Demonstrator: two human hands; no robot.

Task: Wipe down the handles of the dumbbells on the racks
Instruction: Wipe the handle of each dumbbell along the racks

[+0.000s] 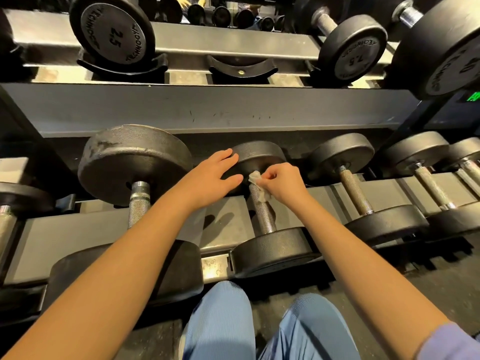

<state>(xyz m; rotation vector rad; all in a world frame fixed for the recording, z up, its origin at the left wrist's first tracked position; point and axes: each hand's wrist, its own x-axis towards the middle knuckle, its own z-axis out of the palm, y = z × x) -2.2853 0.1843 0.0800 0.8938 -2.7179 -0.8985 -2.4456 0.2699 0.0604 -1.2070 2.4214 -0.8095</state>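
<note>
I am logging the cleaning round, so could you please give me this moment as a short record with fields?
setting: two-tier dumbbell rack, seen from above
dumbbell in work: small one on the lower tier, between a larger dumbbell and a similar small one
right hand: grip closed on a white wipe, pressed to the far end of the handle
left hand: open, fingers resting on the far head
upper tier: one empty cradle between the dumbbells marked 2.5 and 7.5
</note>
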